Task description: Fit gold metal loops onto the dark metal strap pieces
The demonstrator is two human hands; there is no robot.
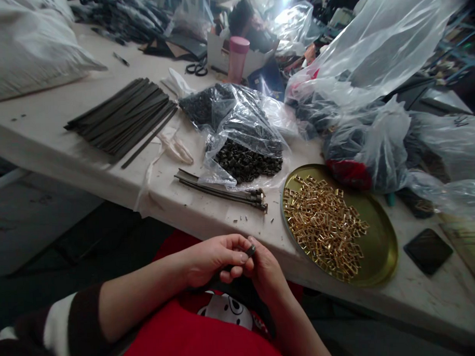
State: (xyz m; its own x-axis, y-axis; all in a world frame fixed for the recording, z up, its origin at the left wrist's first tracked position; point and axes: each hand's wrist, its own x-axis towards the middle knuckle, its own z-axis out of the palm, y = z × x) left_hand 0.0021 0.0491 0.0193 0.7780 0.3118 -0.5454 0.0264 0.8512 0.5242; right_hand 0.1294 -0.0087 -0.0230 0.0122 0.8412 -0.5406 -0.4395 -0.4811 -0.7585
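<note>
In front of the table edge, over my lap, my left hand (pixel 213 261) pinches a narrow dark strap (pixel 250 251) between thumb and fingers. My right hand (pixel 266 273) meets it at the strap's end, its fingers closed on that end. Most of the strap is hidden behind the hands. On the table just beyond lie several finished-looking dark straps (pixel 218 192) with metal buckles at their right ends. To the right, a round gold-coloured tray (pixel 380 245) holds a heap of small gold buckles (pixel 325 224).
A clear plastic bag (pixel 246 113) spills small black pieces (pixel 248 162) mid-table. Dark strips (pixel 122 117) lie in a stack at the left. Behind are scissors (pixel 197 69), a pink tumbler (pixel 238 58) and a white sack (pixel 30 50). A black phone-like slab (pixel 427 251) lies right of the tray.
</note>
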